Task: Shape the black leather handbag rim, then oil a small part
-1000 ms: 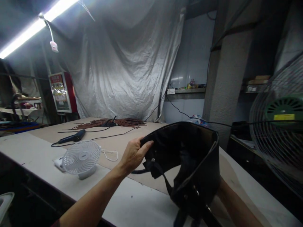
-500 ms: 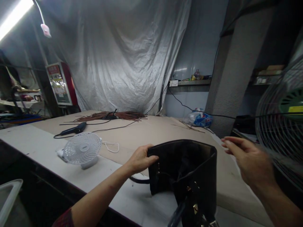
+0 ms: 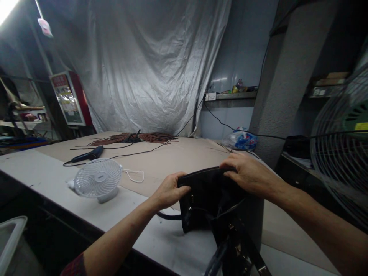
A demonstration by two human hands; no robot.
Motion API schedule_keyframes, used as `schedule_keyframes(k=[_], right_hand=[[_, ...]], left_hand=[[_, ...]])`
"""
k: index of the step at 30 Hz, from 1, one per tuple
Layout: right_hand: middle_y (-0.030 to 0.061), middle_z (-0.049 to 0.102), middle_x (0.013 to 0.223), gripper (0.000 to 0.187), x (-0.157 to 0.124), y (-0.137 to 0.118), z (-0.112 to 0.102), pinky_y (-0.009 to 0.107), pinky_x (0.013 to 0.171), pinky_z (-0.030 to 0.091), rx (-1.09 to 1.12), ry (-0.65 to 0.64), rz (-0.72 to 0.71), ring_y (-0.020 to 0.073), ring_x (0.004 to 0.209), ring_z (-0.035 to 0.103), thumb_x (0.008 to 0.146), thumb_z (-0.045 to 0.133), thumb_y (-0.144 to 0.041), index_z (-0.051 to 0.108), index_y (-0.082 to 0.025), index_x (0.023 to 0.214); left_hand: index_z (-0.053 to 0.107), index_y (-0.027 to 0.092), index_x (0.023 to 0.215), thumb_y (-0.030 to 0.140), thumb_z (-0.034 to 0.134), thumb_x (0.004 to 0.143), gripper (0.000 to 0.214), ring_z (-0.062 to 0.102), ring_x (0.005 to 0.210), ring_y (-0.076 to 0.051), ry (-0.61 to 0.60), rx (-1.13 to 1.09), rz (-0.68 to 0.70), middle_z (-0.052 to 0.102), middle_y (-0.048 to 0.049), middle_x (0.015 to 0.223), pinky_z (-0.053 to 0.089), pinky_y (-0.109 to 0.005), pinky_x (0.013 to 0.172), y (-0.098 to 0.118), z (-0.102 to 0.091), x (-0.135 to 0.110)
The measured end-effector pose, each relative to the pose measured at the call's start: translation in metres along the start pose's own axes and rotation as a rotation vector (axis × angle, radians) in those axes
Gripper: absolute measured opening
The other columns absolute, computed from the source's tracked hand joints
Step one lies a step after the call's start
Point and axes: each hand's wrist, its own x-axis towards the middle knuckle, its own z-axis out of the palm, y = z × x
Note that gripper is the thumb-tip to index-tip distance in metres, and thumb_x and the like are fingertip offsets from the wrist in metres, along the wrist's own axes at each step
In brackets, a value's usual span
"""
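Observation:
A black leather handbag [image 3: 207, 207] stands upright on the long worktable [image 3: 161, 168] right in front of me, its mouth facing up and its straps hanging toward me. My left hand [image 3: 169, 189] is closed on the bag's left top edge, thumb over the rim. My right hand [image 3: 247, 174] rests on the far top edge with its fingers curled over the rim. The bag's inside is dark and I cannot make out anything in it.
A small white desk fan [image 3: 97, 184] with a white cord stands to the left. Behind it lie a dark corded tool [image 3: 87, 155] and a bundle of brown strips [image 3: 135, 138]. A large standing fan [image 3: 342, 142] fills the right side. A plastic bag [image 3: 240, 140] sits by the pillar.
The bag came down from mid-air to stand on the table. My right hand, free and open half a second ago, has swung left onto the bag's far rim.

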Motion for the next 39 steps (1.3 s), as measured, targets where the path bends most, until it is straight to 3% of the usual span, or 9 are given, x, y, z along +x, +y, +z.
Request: schedule_keyframes(k=[6, 12, 18, 25, 32, 39], right_hand=[[0.0030, 0.062, 0.097, 0.014, 0.010, -0.008, 0.007, 0.035, 0.088, 0.040, -0.033, -0.064, -0.052, 0.0207, 0.100, 0.050, 0.082, 0.060, -0.015, 0.069, -0.022, 0.092], [0.0028, 0.062, 0.094, 0.010, 0.014, -0.010, 0.007, 0.034, 0.084, 0.040, -0.011, -0.102, 0.010, 0.0204, 0.097, 0.052, 0.080, 0.061, -0.015, 0.066, -0.021, 0.086], [0.0033, 0.059, 0.092, 0.008, 0.002, 0.011, 0.005, 0.036, 0.078, 0.041, -0.113, -0.012, 0.137, 0.0222, 0.094, 0.050, 0.077, 0.058, -0.013, 0.058, -0.020, 0.080], [0.0049, 0.054, 0.096, 0.004, -0.010, 0.012, -0.002, 0.037, 0.081, 0.041, -0.250, -0.018, 0.137, 0.0237, 0.098, 0.045, 0.080, 0.066, -0.022, 0.064, -0.021, 0.082], [0.0035, 0.055, 0.097, 0.001, 0.000, 0.014, 0.001, 0.035, 0.074, 0.040, -0.245, -0.024, 0.048, 0.0235, 0.099, 0.045, 0.081, 0.064, -0.022, 0.064, -0.022, 0.081], [0.0044, 0.054, 0.086, 0.017, 0.004, 0.021, 0.002, 0.034, 0.079, 0.037, -0.230, -0.015, -0.134, 0.0198, 0.088, 0.044, 0.082, 0.051, -0.013, 0.060, -0.019, 0.068]], left_hand=[[0.060, 0.012, 0.093, 0.020, 0.059, 0.072, 0.022, 0.052, 0.071, -0.013, 0.000, -0.036, 0.001, 0.056, 0.0001, 0.077, 0.039, -0.024, 0.062, 0.002, 0.001, 0.000], [0.060, 0.012, 0.093, 0.019, 0.059, 0.073, 0.022, 0.052, 0.072, -0.012, -0.007, -0.009, 0.005, 0.056, 0.0001, 0.078, 0.040, -0.023, 0.062, 0.002, 0.001, -0.002], [0.060, 0.014, 0.091, 0.018, 0.058, 0.073, 0.018, 0.053, 0.071, -0.012, 0.012, 0.001, 0.000, 0.057, 0.0010, 0.076, 0.041, -0.022, 0.063, 0.001, 0.001, -0.002], [0.060, 0.014, 0.091, 0.017, 0.057, 0.075, 0.016, 0.055, 0.071, -0.012, 0.008, -0.012, 0.003, 0.058, 0.0006, 0.076, 0.042, -0.022, 0.062, 0.002, 0.005, -0.004], [0.061, 0.014, 0.096, 0.019, 0.057, 0.077, 0.020, 0.057, 0.078, -0.014, -0.042, -0.002, 0.010, 0.060, -0.0006, 0.083, 0.044, -0.023, 0.067, 0.003, 0.004, -0.009], [0.060, 0.015, 0.094, 0.020, 0.055, 0.077, 0.018, 0.057, 0.073, -0.014, 0.022, 0.069, -0.001, 0.060, 0.0000, 0.078, 0.043, -0.024, 0.063, 0.003, 0.006, -0.007]])
